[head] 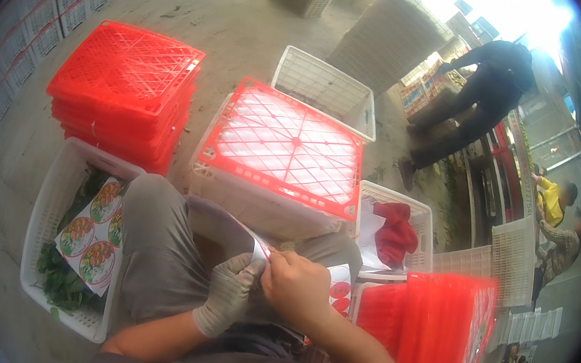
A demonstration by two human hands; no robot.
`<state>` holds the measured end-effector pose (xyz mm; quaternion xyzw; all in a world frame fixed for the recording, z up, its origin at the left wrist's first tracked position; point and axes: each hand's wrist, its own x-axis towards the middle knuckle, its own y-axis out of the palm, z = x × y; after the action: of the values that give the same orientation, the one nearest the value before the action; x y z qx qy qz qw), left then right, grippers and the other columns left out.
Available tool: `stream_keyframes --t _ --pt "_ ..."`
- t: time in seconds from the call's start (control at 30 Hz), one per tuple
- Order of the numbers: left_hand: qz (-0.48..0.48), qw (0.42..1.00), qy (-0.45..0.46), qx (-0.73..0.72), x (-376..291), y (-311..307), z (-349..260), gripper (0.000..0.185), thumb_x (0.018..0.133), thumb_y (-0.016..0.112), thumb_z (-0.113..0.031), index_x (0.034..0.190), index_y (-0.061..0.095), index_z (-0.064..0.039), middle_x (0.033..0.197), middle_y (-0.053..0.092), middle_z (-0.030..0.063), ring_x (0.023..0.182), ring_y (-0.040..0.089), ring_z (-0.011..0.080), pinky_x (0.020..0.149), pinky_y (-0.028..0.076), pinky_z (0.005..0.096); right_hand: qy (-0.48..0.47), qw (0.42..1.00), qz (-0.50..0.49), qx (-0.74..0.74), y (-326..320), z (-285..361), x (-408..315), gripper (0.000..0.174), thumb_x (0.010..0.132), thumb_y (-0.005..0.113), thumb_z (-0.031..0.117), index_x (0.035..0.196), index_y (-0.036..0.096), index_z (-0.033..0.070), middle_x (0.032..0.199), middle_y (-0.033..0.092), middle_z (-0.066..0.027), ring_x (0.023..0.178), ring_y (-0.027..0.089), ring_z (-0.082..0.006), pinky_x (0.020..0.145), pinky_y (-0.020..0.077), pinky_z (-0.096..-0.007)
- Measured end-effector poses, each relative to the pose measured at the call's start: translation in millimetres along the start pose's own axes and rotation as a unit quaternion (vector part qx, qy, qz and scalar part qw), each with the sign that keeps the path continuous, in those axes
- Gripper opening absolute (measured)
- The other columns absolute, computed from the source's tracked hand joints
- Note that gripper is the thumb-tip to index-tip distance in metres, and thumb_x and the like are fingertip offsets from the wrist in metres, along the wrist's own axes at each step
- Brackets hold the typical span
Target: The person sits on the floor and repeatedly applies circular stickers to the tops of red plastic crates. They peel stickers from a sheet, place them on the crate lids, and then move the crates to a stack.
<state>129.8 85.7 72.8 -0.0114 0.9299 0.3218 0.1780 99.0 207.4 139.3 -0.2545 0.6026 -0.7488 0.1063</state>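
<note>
My left hand (231, 291), in a pale thin glove, pinches the edge of a bent paper sheet (260, 248) above my lap. My bare right hand (296, 288) grips the same edge just beside it, fingertips nearly touching the left ones. The sheet's printed side is mostly turned away. Before my knees stands a white plastic crate (266, 205) topped by a red lattice lid (297, 141), with white padded material showing through. A sheet with red round stickers (340, 291) lies beyond my right wrist, partly hidden by it.
Left of me, a white crate (36, 259) holds leafy greens (63, 284) and a sheet of round food-picture stickers (98, 237). Red lids are stacked at front left (124, 74) and right (414, 327). A crate at right holds red cloth (395, 235). A person (486, 91) bends over boxes behind.
</note>
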Motion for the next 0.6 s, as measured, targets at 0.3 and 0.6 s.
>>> stream_keyframes --t 0.3,0.6 --pt "0.016 0.999 0.020 0.045 4 -5 9 0.012 0.095 0.059 -0.011 0.094 0.068 -0.003 0.078 0.060 -0.0055 0.072 0.050 0.0021 0.063 0.044 0.0209 -0.015 0.993 0.084 -0.088 -2 0 2 0.012 0.075 0.064 0.017 0.069 0.060 0.008 0.066 0.061 -0.0080 0.058 0.066 -0.0231 0.048 0.0494 -0.0353" --pt "0.023 0.991 0.043 0.125 4 -3 4 0.015 0.096 0.058 -0.011 0.099 0.069 -0.001 0.080 0.062 -0.0031 0.073 0.053 0.0033 0.065 0.045 0.0215 0.041 0.987 0.142 -0.061 -13 -2 12 0.010 0.077 0.061 0.016 0.073 0.064 0.007 0.072 0.066 -0.0109 0.063 0.068 -0.0256 0.053 0.0524 -0.0377"
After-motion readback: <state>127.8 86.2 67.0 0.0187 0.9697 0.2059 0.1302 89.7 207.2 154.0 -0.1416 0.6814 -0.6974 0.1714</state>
